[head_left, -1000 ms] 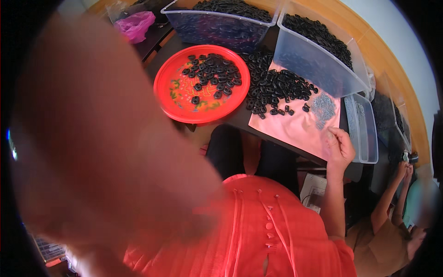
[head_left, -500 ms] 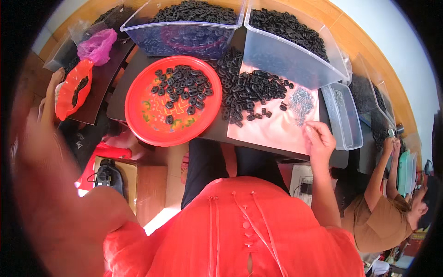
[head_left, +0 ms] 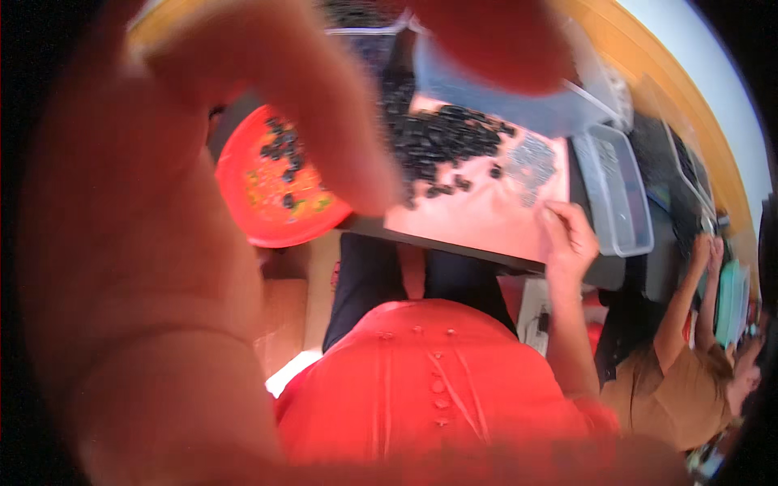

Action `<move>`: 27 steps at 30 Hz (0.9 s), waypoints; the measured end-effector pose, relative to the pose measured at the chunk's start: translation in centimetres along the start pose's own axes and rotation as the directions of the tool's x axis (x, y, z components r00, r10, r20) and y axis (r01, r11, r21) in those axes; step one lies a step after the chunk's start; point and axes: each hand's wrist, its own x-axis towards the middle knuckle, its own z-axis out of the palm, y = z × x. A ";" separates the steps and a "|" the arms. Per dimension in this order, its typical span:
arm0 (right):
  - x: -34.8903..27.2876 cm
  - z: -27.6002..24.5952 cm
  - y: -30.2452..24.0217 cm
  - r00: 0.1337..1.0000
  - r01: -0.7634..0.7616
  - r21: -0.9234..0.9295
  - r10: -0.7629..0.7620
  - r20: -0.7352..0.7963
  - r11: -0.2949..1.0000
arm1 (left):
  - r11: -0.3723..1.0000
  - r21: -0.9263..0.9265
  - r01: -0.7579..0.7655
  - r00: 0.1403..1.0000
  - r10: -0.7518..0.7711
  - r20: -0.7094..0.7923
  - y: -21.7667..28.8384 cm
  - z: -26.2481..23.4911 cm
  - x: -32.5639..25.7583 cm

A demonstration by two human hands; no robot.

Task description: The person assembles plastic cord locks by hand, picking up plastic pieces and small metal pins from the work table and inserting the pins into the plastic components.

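Observation:
My left hand [head_left: 154,235] is raised very close in front of the view, large and blurred. Its fingers are bent but apart, with nothing visible between them; a reddish fingertip [head_left: 498,40] crosses the top. My right hand [head_left: 574,235] rests by the right edge of a pink cloth [head_left: 478,223], thumb and fingertips pinched together; what they hold, if anything, is too small to see. Just beyond it lie small silvery metal pieces [head_left: 531,166]. Left of these spreads a heap of small black oval pieces [head_left: 450,142].
A red round tray [head_left: 275,235] with black pieces is partly hidden by my left hand. A clear tub [head_left: 624,219] stands right of the cloth, and a larger clear bin [head_left: 478,89] behind. At the far right, a person in brown [head_left: 664,389] works with both hands.
My left hand has come up from the left side across the view, covering much of the tray and bins. The view has shifted slightly; my right hand keeps its pinch by the cloth.

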 end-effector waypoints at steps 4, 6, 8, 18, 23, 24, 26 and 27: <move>0.5 -1.2 -0.5 0.974 0.216 -0.370 -0.172 0.148 0.904 | 1.000 0.030 -0.010 0.998 0.008 0.062 1.1 4.8 -2.7; 0.8 -1.5 -0.9 0.960 0.274 -0.454 -0.210 0.187 0.848 | 0.949 0.276 0.153 0.938 -0.227 0.261 -3.1 5.2 -4.6; 0.8 -1.6 -1.2 0.937 0.345 -0.515 -0.255 0.239 0.785 | 0.928 0.366 0.069 0.936 -0.187 0.297 -7.0 6.9 -6.8; 0.7 -3.0 0.3 0.914 0.396 -0.416 -0.308 0.264 0.818 | 0.593 0.561 -0.577 0.740 0.089 0.667 -15.9 14.0 -4.2; 0.6 -3.2 0.5 0.925 0.371 -0.369 -0.306 0.224 0.852 | 0.592 0.495 -0.636 0.668 0.100 0.738 -16.3 13.9 -3.1; 0.6 -3.1 0.4 0.927 0.366 -0.359 -0.300 0.226 0.859 | 0.576 0.477 -0.664 0.634 0.095 0.767 -16.3 13.8 -2.9; 0.4 -3.2 0.5 0.928 0.362 -0.352 -0.298 0.224 0.863 | 0.557 0.456 -0.695 0.598 0.094 0.796 -16.6 13.8 -2.6; 0.4 -3.2 0.5 0.928 0.359 -0.341 -0.296 0.225 0.869 | 0.563 0.445 -0.696 0.592 0.100 0.800 -16.9 13.8 -2.6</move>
